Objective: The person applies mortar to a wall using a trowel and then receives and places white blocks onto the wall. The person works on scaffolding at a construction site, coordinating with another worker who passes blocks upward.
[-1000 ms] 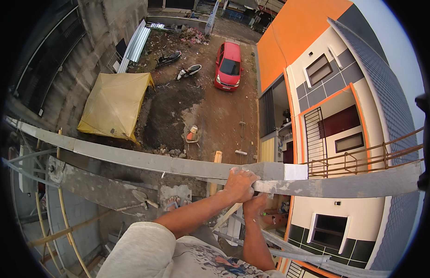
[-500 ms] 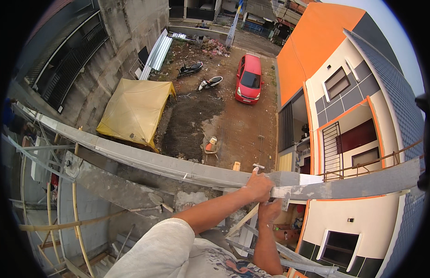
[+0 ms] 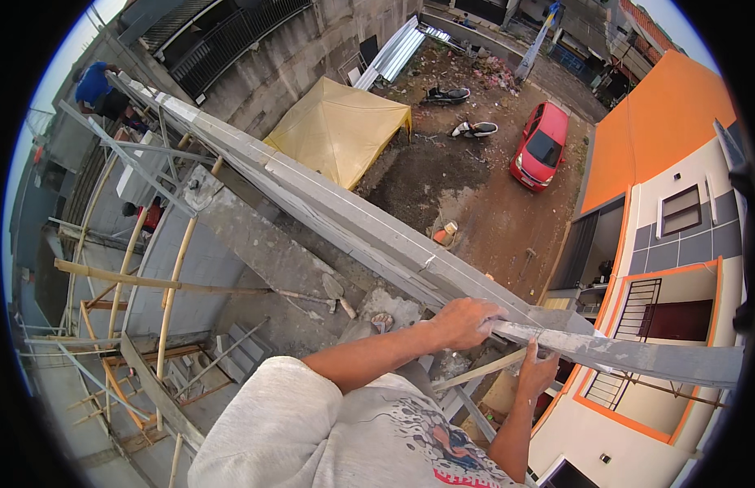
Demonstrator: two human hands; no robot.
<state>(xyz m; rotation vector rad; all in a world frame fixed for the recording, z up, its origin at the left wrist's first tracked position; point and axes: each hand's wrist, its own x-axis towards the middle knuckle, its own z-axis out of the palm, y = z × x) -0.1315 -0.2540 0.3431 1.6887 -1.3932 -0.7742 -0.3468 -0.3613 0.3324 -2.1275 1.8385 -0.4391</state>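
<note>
My left hand [image 3: 467, 323] is closed at the near end of a long grey plank [image 3: 637, 355], its dusty fingertips pressed on it. This plank lies from the block wall [image 3: 353, 215] out to the right. Below its near edge, my right hand [image 3: 538, 374] reaches up with fingertips bent against it; whatever they pinch is too small to make out. A thin white string [image 3: 385, 230] runs along the wall top towards the plank. A trowel [image 3: 333, 286] and a hammer-like tool [image 3: 308, 298] rest on the concrete ledge behind the wall.
Bamboo poles [image 3: 179, 281] and metal scaffold bars [image 3: 121, 146] stand at left. A person in blue [image 3: 95, 84] works at the wall's far end; another in red [image 3: 152, 215] is lower down. Beyond the wall's drop are a yellow canopy [image 3: 332, 130] and a red car [image 3: 543, 146].
My view has swung left, bringing the person in blue into sight. My hands, close together before, are now farther apart, the right one below the plank. The small T-shaped thing by my left hand is out of sight.
</note>
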